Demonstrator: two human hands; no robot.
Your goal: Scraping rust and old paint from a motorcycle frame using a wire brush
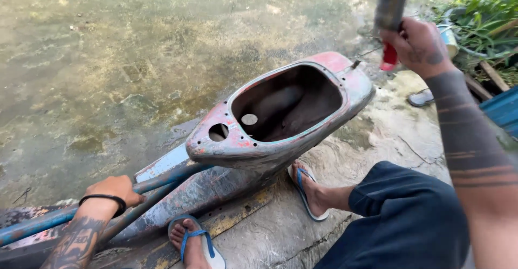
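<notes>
— Above the shell's rear, your right hand is gripping a red-handled tool.
— Left hand is clamping the tube ahead of the shell; I'm judging: brace harder, strike squarely.

Worn scooter frame shell lying at frame centre on wet concrete ground, left hand gripping blue frame tube lower left, right hand raised upper right clasping red-handled tool, blue sandals below

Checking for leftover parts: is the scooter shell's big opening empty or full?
Mostly empty: the scooter shell cavity shows bare dark walls, with only a pale round disc.
</notes>
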